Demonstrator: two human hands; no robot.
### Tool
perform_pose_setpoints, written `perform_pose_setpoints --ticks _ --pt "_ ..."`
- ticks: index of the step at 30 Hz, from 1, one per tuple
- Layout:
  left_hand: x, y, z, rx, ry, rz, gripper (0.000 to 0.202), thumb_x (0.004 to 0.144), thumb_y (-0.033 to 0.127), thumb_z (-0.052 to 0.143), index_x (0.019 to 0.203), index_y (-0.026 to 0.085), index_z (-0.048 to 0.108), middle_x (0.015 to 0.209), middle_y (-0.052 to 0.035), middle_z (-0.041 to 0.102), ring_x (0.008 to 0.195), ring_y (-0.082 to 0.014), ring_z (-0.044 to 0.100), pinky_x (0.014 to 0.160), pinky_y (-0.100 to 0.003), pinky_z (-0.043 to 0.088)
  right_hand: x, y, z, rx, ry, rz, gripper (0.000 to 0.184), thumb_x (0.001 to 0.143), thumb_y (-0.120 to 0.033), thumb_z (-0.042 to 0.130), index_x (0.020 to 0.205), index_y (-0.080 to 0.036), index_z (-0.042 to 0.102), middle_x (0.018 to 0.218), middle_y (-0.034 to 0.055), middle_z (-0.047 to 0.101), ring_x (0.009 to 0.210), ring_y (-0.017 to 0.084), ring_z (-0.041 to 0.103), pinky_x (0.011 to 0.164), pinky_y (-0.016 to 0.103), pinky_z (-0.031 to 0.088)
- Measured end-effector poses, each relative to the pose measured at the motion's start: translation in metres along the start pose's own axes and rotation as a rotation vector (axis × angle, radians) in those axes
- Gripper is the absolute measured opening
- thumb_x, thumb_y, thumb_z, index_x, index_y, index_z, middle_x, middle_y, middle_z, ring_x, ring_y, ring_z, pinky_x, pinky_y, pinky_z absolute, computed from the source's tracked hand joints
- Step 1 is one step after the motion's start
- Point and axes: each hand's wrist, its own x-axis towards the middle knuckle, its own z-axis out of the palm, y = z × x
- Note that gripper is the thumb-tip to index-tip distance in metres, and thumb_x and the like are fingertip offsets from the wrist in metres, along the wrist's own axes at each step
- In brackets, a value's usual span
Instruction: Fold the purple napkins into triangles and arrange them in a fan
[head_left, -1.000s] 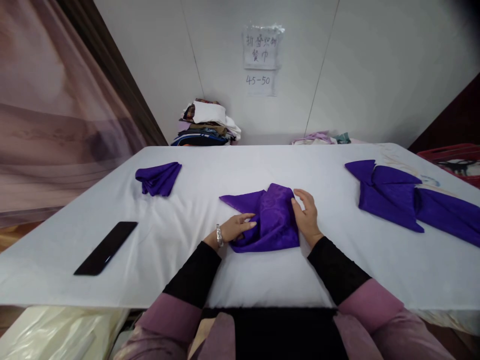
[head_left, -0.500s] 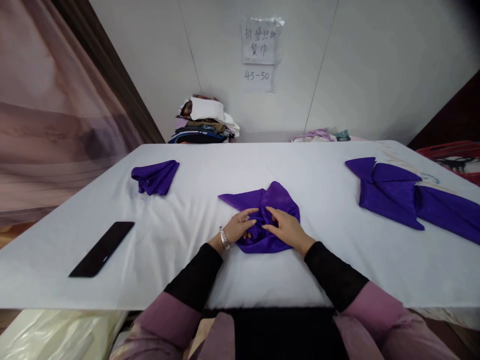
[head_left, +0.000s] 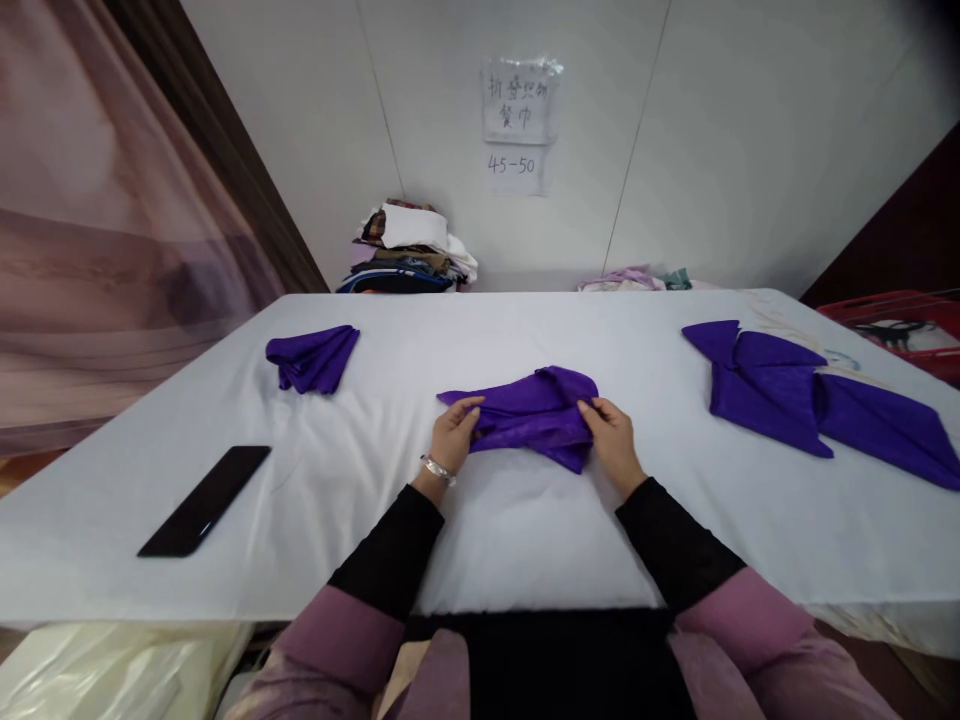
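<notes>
A purple cloth napkin [head_left: 529, 412], partly folded, is held just above the white table [head_left: 525, 520] in front of me. My left hand [head_left: 452, 436] grips its left end, fingers curled over the edge. My right hand [head_left: 613, 443] pinches the right end. The cloth's lower corner hangs down between both hands. A silver bracelet is on my left wrist.
A folded purple napkin [head_left: 313, 357] lies at the far left. Flat purple napkins [head_left: 802, 395] lie in a row at the right. A black phone [head_left: 204, 499] rests at the near left. Stacked clothes [head_left: 409, 250] and a red crate [head_left: 900, 325] stand beyond the table.
Both hands left the middle of the napkin, moved apart to its ends and lifted it off the table; the cloth now stretches between them.
</notes>
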Motion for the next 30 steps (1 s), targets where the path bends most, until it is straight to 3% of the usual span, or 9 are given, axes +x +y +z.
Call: perform_pose_setpoints --ticks 4,9,12,15,18,21,24,27,30 --pt "-0.009 0.015 -0.005 -0.048 0.138 0.102 0.029 0.075 0.035 0.059 0.097 0.018 0.064 0.053 0.0063 0.049 0.045 -0.0081 0.045 0.043 -0.021 0.038 -0.008 -0.017 -0.020 0.068 0.122 -0.045 0.021 0.076 -0.040 0.066 0.073 -0.020 0.062 0.063 -0.0037 0.053 0.060 0.012 0.046 0.057 0.026 0.038" --pt "-0.043 0.024 -0.013 -0.008 0.149 0.139 0.028 0.075 0.036 0.061 0.096 0.019 0.065 0.055 0.0050 0.052 0.046 -0.0079 0.043 0.043 -0.021 0.036 -0.040 -0.022 -0.064 0.025 0.196 -0.089 0.017 0.076 -0.037 0.067 0.076 -0.021 0.062 0.063 -0.0034 0.053 0.058 0.013 0.046 0.057 0.027 0.038" --pt "-0.068 0.019 -0.022 0.076 -0.001 0.025 0.029 0.074 0.038 0.062 0.096 0.019 0.065 0.054 0.0051 0.052 0.043 -0.0077 0.042 0.041 -0.021 0.036 -0.060 -0.020 -0.095 -0.058 0.141 -0.034 0.015 0.074 -0.036 0.068 0.075 -0.023 0.062 0.062 -0.0020 0.056 0.058 0.014 0.049 0.056 0.028 0.041" --pt "-0.086 0.014 -0.033 0.206 -0.311 -0.152 0.033 0.074 0.042 0.061 0.098 0.020 0.065 0.049 0.0062 0.049 0.039 -0.0083 0.041 0.038 -0.022 0.035 -0.073 -0.014 -0.122 -0.214 -0.029 0.059 0.014 0.073 -0.037 0.066 0.075 -0.023 0.064 0.062 0.0003 0.059 0.058 0.017 0.053 0.056 0.031 0.044" --pt "-0.087 0.017 -0.043 0.444 -0.488 -0.190 0.038 0.075 0.047 0.059 0.102 0.020 0.066 0.050 0.0050 0.053 0.041 -0.0112 0.048 0.042 -0.024 0.039 -0.078 -0.011 -0.136 -0.449 -0.132 0.005 0.028 0.073 -0.034 0.061 0.100 -0.025 0.064 0.093 0.0060 0.067 0.082 0.023 0.062 0.070 0.038 0.050" --pt "-0.068 0.026 -0.047 0.736 -0.354 -0.056 0.043 0.079 0.052 0.053 0.108 0.022 0.064 0.073 0.0001 0.068 0.055 -0.0144 0.059 0.057 -0.027 0.047 -0.077 -0.017 -0.133 -0.661 -0.214 -0.169 0.054 0.078 -0.027 0.052 0.131 -0.028 0.046 0.132 0.0074 0.052 0.116 0.026 0.052 0.093 0.047 0.045" --pt "-0.041 0.030 -0.041 0.960 -0.194 0.019 0.049 0.083 0.052 0.047 0.118 0.020 0.057 0.104 -0.0053 0.068 0.072 -0.0170 0.064 0.073 -0.030 0.048 -0.072 -0.028 -0.112 -0.823 -0.394 -0.358 0.067 0.077 -0.017 0.048 0.141 -0.027 0.033 0.145 0.0063 0.038 0.130 0.025 0.039 0.105 0.047 0.036" --pt "-0.019 0.027 -0.022 1.052 -0.160 0.040 0.058 0.084 0.054 0.047 0.127 0.016 0.050 0.123 -0.0118 0.059 0.092 -0.0222 0.063 0.085 -0.034 0.046 -0.063 -0.036 -0.085 -0.987 -0.543 -0.510 0.074 0.070 -0.009 0.047 0.141 -0.023 0.035 0.146 0.0085 0.036 0.132 0.026 0.036 0.106 0.045 0.034" --pt "-0.010 0.019 0.005 1.075 -0.210 0.066 0.071 0.080 0.062 0.048 0.133 0.015 0.043 0.132 -0.0152 0.052 0.116 -0.0280 0.053 0.094 -0.036 0.041 -0.051 -0.035 -0.064 -1.101 -0.600 -0.557 0.071 0.067 -0.004 0.044 0.137 -0.017 0.044 0.140 0.0121 0.045 0.127 0.026 0.042 0.103 0.044 0.037"
